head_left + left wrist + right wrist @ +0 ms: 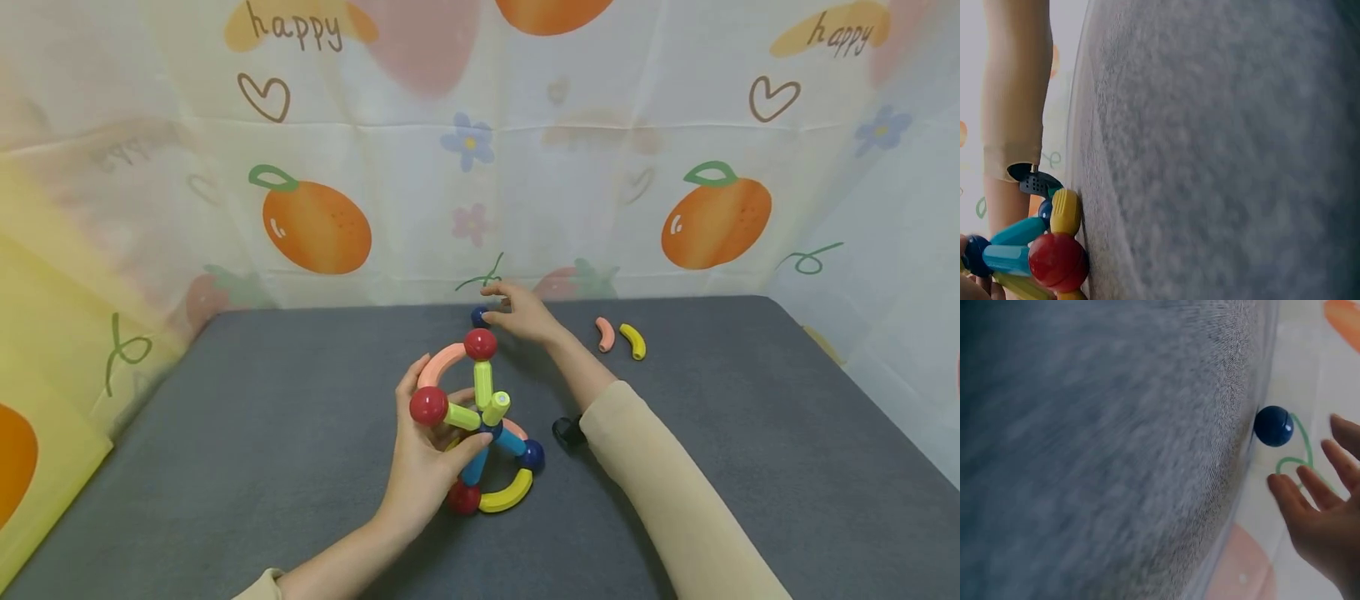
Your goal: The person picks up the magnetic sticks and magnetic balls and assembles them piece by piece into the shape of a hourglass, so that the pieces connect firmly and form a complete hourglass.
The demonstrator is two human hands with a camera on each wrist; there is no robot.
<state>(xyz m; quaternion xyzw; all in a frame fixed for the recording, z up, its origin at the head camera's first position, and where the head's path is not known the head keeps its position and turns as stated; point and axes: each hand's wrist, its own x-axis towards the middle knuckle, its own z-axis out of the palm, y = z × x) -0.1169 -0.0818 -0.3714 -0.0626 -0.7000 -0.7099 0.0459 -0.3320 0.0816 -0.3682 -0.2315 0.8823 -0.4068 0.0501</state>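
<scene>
A magnetic stick-and-ball structure (pixel 483 377) stands at the middle of the table, built of red and dark blue balls with lime, blue, yellow and pink sticks. My left hand (pixel 427 467) grips it around its middle, the thumb by the central blue ball. In the left wrist view a red ball (pixel 1059 262) and blue sticks of its lower part show. Beyond the structure, at the table's far side, lies a loose dark blue ball (pixel 1274 426). My right hand (pixel 522 314) reaches over beside that ball, fingers spread and apart from it in the right wrist view.
To the right of my right hand lie a curved pink stick (pixel 605 334) and a curved yellow stick (pixel 633 342) on the dark grey table (pixel 262 433). A printed fabric curtain (pixel 420 208) hangs behind the table's far edge.
</scene>
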